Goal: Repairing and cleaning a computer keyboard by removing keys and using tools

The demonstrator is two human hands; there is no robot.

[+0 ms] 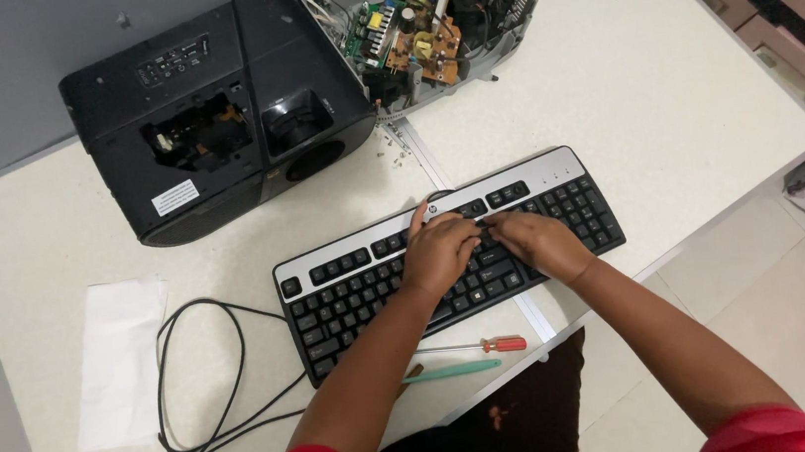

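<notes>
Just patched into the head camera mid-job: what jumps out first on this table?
Both hands meet on the black-and-silver keyboard at the table's centre, the left hand and right hand pressed on its middle keys. Behind it sits a black projector with its top opened, beside an exposed circuit board assembly. A red-handled screwdriver lies near the front edge.

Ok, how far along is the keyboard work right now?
Early, by the look of it. Both hands, left hand and right hand, are pressed on the middle keys of the keyboard, whose keys all appear in place. The red-handled screwdriver and green tool lie unused in front. The black projector is already opened beside its exposed circuit board.
</notes>
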